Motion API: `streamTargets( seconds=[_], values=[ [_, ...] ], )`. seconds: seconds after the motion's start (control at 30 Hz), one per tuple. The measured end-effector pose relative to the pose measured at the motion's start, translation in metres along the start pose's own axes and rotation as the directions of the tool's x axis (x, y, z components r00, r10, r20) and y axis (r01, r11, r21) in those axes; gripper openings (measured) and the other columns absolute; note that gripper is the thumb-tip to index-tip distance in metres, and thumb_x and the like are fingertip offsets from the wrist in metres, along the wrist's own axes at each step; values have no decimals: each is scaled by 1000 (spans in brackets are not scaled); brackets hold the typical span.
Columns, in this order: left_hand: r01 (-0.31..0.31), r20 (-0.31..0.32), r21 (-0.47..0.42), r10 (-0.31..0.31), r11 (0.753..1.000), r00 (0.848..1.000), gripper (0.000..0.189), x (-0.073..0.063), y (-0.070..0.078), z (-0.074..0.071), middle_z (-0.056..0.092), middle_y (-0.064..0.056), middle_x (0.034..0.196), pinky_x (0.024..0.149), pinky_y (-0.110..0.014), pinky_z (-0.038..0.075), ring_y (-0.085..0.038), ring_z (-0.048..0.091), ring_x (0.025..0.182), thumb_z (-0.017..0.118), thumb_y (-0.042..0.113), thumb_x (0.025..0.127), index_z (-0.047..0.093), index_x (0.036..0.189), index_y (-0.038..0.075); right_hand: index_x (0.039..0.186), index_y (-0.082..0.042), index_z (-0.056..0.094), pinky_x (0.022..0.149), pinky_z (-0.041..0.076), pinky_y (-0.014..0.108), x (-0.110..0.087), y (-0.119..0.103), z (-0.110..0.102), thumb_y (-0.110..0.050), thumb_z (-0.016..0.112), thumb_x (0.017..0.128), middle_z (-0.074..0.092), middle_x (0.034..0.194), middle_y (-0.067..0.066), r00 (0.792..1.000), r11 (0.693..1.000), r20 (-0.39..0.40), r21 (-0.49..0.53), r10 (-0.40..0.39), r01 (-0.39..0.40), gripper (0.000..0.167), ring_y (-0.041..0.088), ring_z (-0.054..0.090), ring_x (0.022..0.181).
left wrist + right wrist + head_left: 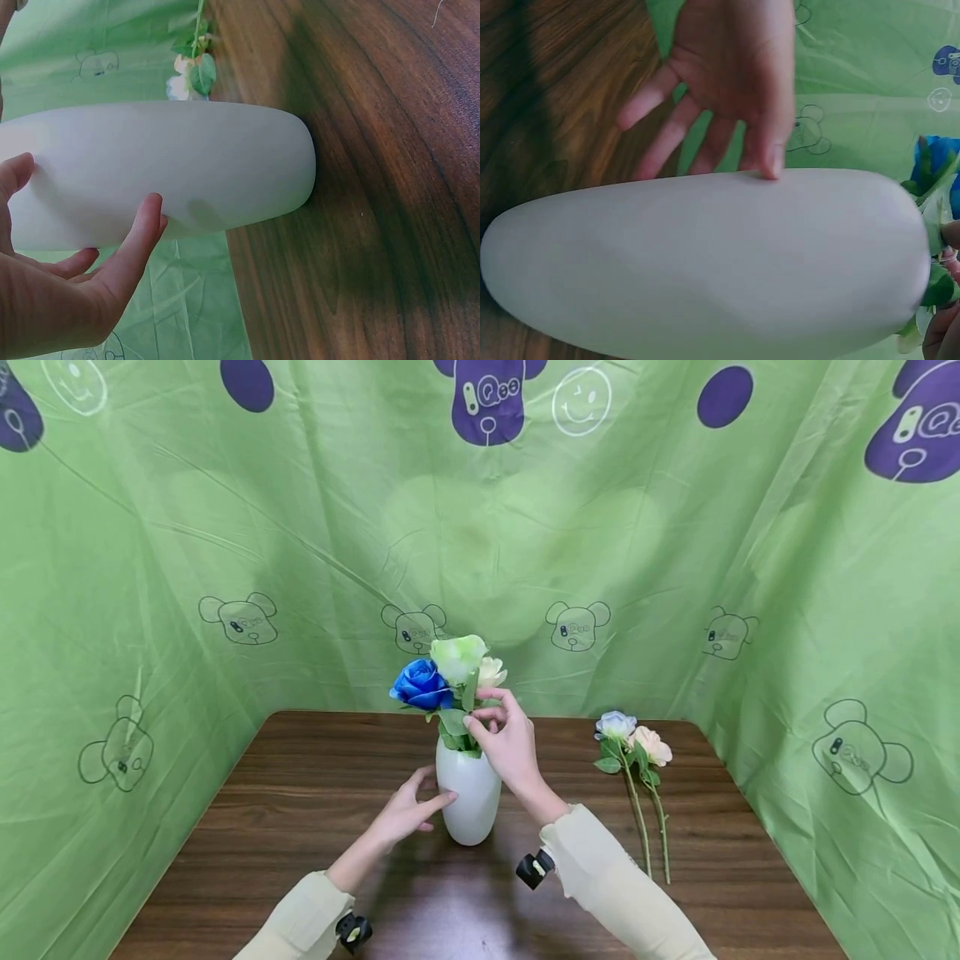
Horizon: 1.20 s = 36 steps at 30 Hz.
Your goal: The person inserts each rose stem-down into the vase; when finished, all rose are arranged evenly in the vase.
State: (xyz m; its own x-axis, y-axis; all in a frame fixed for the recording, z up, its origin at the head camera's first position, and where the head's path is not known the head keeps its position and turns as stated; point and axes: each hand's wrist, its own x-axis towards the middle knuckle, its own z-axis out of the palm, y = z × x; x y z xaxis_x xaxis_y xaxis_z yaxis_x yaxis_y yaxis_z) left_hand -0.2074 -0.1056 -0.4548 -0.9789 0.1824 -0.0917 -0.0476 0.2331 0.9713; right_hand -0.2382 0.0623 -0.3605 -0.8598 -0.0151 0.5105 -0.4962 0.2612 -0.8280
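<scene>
A white vase (pixel 468 797) stands upright on the table, holding a blue rose (pixel 422 684), a pale green flower (pixel 459 657) and a cream flower (pixel 491 672). Beside its left side is my left hand (pixel 408 810), fingers spread and loosely bent, the thumb touching the white wall. The right wrist view also shows this left hand (pixel 727 82) against the vase (pixel 705 262). Above the vase mouth my right hand (pixel 510 739) pinches a green leaf (pixel 453 722) among the stems. Only its fingertips show at the edge of the right wrist view.
To the right on the brown wooden table (pixel 315 777) lie a pale lilac flower (pixel 616 725) and a peach flower (pixel 651 746), their stems pointing toward the front. A green printed curtain (pixel 480 543) surrounds the table at the back and both sides.
</scene>
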Motion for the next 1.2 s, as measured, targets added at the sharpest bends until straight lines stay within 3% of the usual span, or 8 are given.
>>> streamTargets(
  seconds=[0.33, 0.6, 0.73, 0.87, 0.93, 1.1, 1.2],
  values=[
    [-4, 1, 8, 4, 1000, 1000, 67, 0, 2, 0, 44, -20, 121, 60, -42, 51, -32, 55, 91, 66, 36, 78, 35, 131, 9, 102, -17, 56, 44, 33, 23, -3, 16, 3, -10, 67, 75, 64, 72, -7, 998, 981, 15, -182, -62, 64, 30, 9, 42, 51],
    [-7, 9, 4, 7, 1000, 1000, 67, 0, 2, -1, 43, -20, 121, 58, -38, 51, -34, 55, 93, 66, 36, 79, 34, 131, 8, 100, -16, 59, 48, 36, 22, -3, 14, -2, -10, 68, 77, 65, 75, -4, 998, 991, 31, -119, -56, 59, 26, 11, 45, 55],
    [-3, 4, 2, 3, 1000, 1000, 68, -1, 2, -1, 43, -20, 120, 60, -39, 51, -33, 55, 92, 66, 36, 78, 35, 131, 8, 101, -10, 61, 50, 37, 23, -5, 6, -16, -10, 68, 77, 66, 79, 2, 999, 998, 15, -41, -37, 38, 25, 16, 48, 59],
    [-2, -5, 3, 2, 1000, 1000, 67, -2, 3, 0, 44, -20, 120, 61, -42, 51, -31, 55, 91, 67, 36, 78, 35, 131, 8, 99, -3, 61, 54, 39, 24, -6, -7, -36, -5, 68, 76, 66, 82, 10, 999, 1000, -33, -27, -4, 3, 24, 21, 50, 64],
    [-2, -6, 5, 2, 1000, 1000, 67, -2, 3, 0, 44, -20, 120, 62, -44, 50, -31, 56, 91, 67, 36, 78, 35, 131, 9, 98, -5, 62, 57, 40, 23, -6, 2, -46, -8, 69, 76, 66, 82, 7, 997, 998, -69, -59, 19, -23, 24, 18, 51, 65],
    [-2, -11, 9, 2, 1000, 1000, 67, -1, 2, 0, 44, -20, 120, 61, -42, 51, -30, 56, 90, 67, 36, 78, 36, 131, 9, 97, -9, 63, 60, 40, 20, -5, 57, -72, -17, 71, 75, 66, 81, 0, 989, 989, -123, -111, 84, -98, 25, 11, 52, 67],
    [1, -15, 10, -1, 1000, 1000, 68, -1, 1, 1, 44, -20, 120, 60, -40, 51, -29, 55, 90, 67, 36, 77, 36, 131, 9, 94, -7, 63, 61, 41, 19, -11, 81, -86, -14, 71, 75, 65, 82, 5, 979, 977, -139, -136, 147, -166, 22, 14, 53, 69]
  ],
)
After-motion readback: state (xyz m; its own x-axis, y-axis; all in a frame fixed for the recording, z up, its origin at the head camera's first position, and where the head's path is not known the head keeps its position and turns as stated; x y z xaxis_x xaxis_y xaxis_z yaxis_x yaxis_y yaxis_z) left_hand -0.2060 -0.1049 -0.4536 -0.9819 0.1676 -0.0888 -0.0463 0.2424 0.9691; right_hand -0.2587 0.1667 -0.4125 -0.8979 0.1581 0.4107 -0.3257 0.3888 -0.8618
